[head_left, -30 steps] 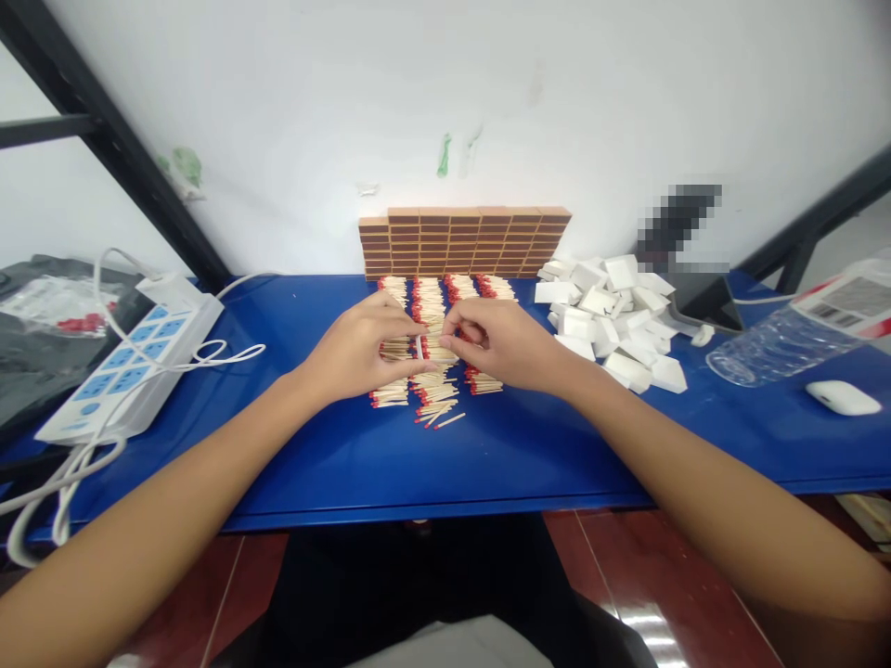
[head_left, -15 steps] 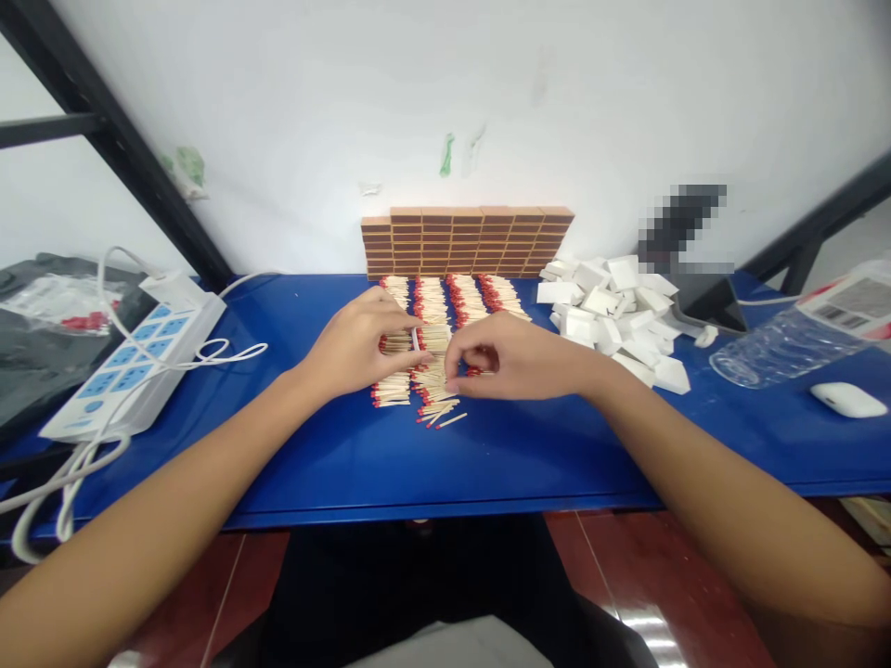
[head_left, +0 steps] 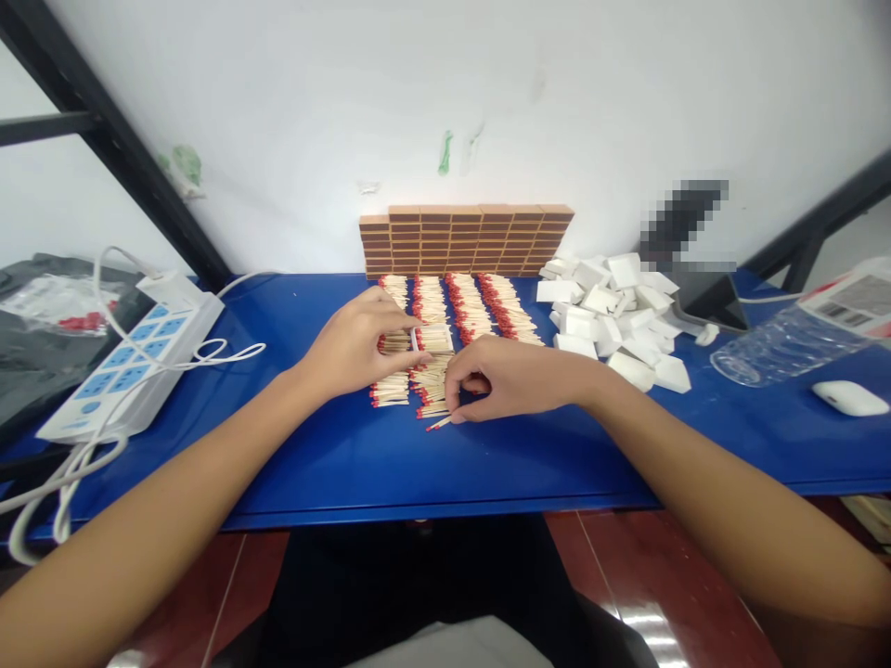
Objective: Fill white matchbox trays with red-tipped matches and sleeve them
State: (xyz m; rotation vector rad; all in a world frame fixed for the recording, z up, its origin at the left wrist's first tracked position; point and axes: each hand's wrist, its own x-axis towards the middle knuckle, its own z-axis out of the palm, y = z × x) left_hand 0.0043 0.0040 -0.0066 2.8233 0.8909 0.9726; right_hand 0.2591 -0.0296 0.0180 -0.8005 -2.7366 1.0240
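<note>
My left hand (head_left: 348, 345) grips a small white matchbox tray (head_left: 432, 340) between thumb and fingers, with pale matchsticks visible inside it. The tray sits over the second row of red-tipped matches (head_left: 428, 301). At the near end of that row, the thumb and forefinger of my right hand (head_left: 519, 378) are pinched together at the tail of a loose match (head_left: 437, 425), its red head pointing left. Part of the third row (head_left: 466, 301) is covered by the right hand. The leftmost row (head_left: 391, 388) runs under and beside my left fingers.
Brown matchboxes (head_left: 466, 241) are stacked against the wall. White empty trays (head_left: 613, 311) lie heaped to the right, near a plastic bottle (head_left: 772, 343) and a white earbud case (head_left: 849, 398). A power strip (head_left: 139, 362) with loose cables stands on the left.
My right hand has moved slightly down toward the table's front edge, onto the loose match. The left hand and tray stay nearly in place, and more of the tray shows.
</note>
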